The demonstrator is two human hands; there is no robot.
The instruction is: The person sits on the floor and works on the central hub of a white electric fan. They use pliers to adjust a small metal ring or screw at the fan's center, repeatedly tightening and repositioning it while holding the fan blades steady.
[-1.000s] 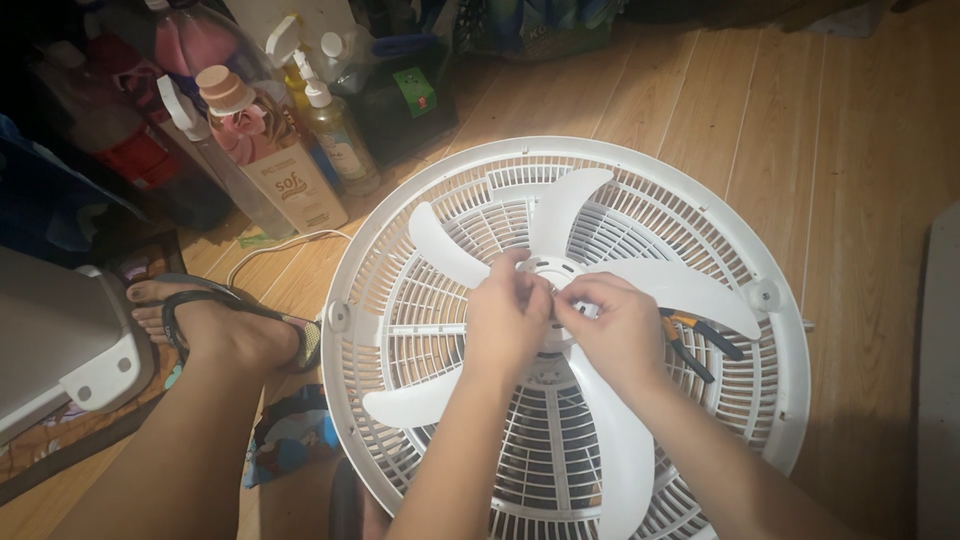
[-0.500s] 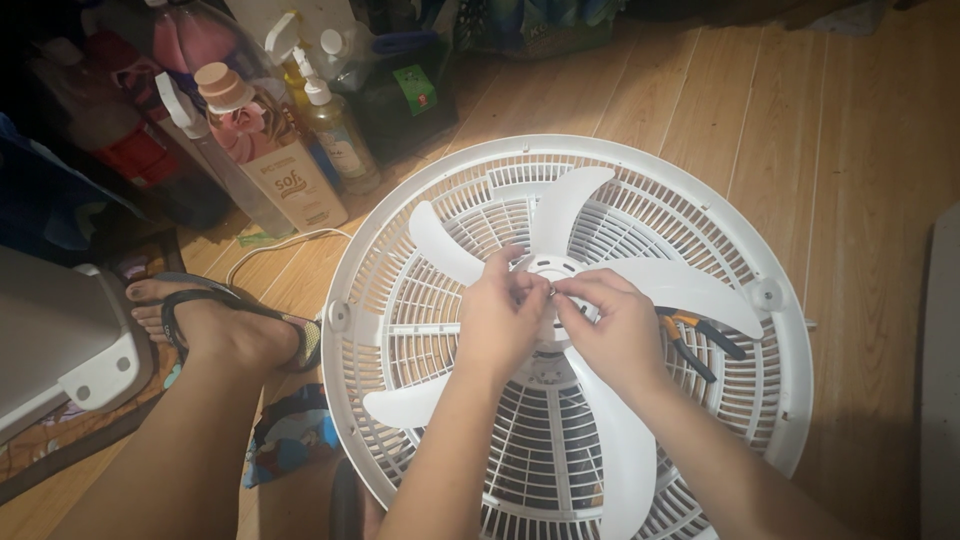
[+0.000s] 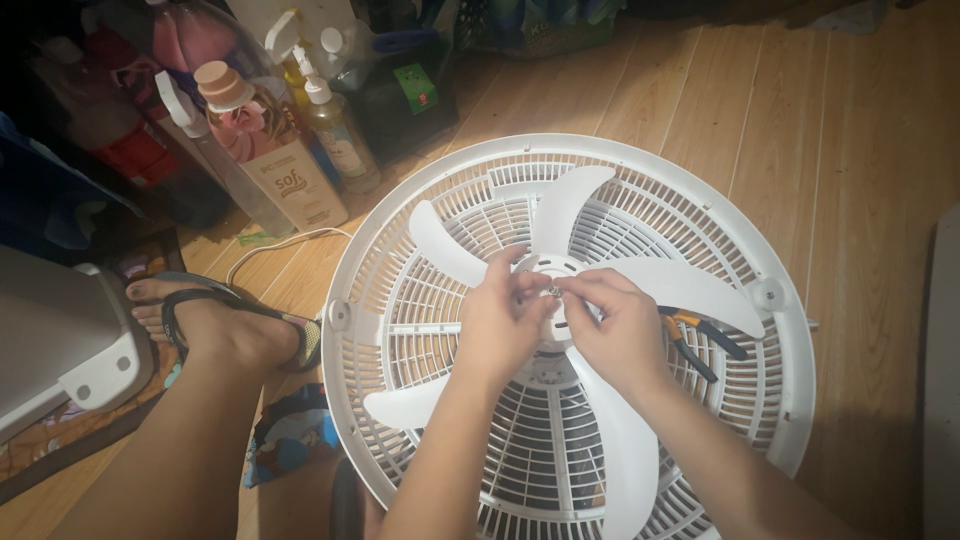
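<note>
There is a single view here, from a camera worn on the person's head, tilted steeply down toward the wooden floor point(image 3: 880, 150). It sits close, within arm's reach of the work, so the forearms run in from the bottom edge and meet near the middle of the picture. The round white fan grille point(image 3: 420, 220) fills most of the frame, lying flat and seen almost from straight above. The person's sandalled foot point(image 3: 215, 325) shows at the left, and a cluster of bottles point(image 3: 290, 150) stands along the top left edge, farther from the lens.
</note>
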